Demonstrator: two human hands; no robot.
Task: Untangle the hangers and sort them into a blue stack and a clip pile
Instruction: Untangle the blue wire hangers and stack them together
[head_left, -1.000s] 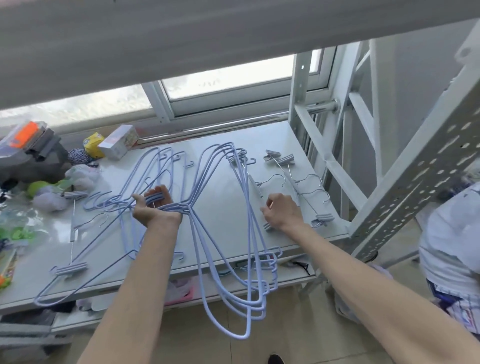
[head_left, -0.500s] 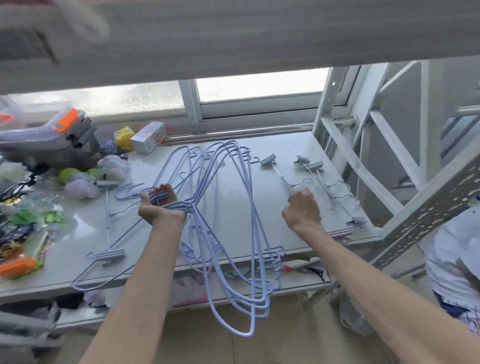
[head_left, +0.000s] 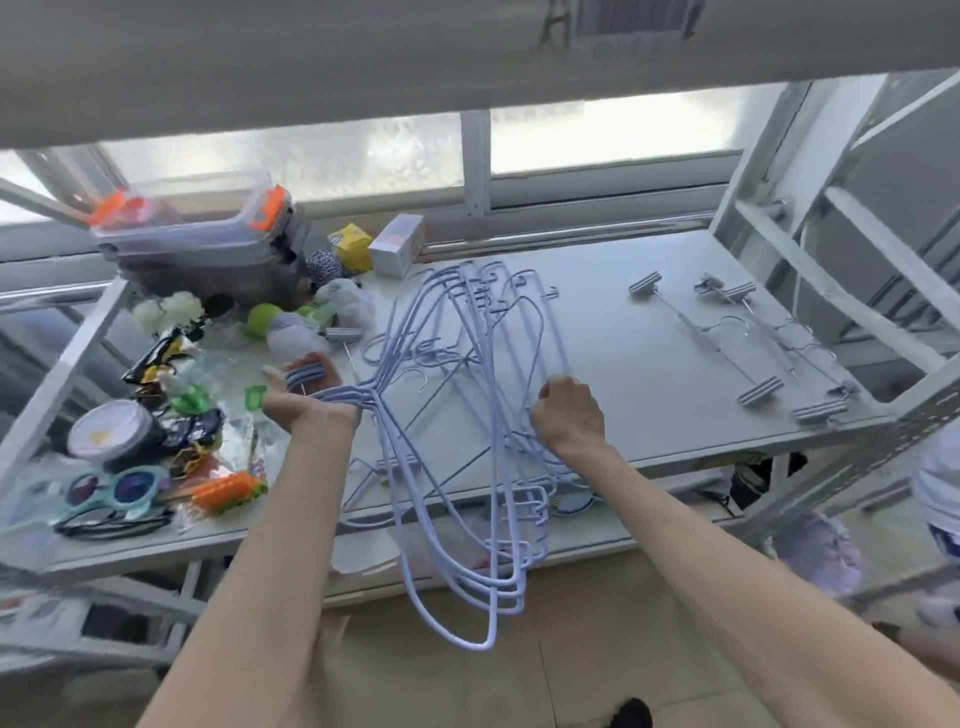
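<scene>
Several pale blue hangers lie bunched on the white table, their lower ends hanging past its front edge. My left hand is shut on their hooks at the bundle's left side. My right hand pinches the right-hand wire of the blue bundle. Three metal clip hangers lie side by side on the table's right part, apart from both hands. Another clip hanger lies under the bundle near my left hand, partly hidden.
Clutter fills the table's left: a clear toolbox with orange latches, a green ball, sunglasses, an orange toy, a white box. A white metal rack frame stands at right. A lower shelf runs beneath the front edge.
My right hand has left the clip hangers on the right and moved left onto the blue bundle. The view has swung left, showing more clutter. My left hand keeps its grip.
</scene>
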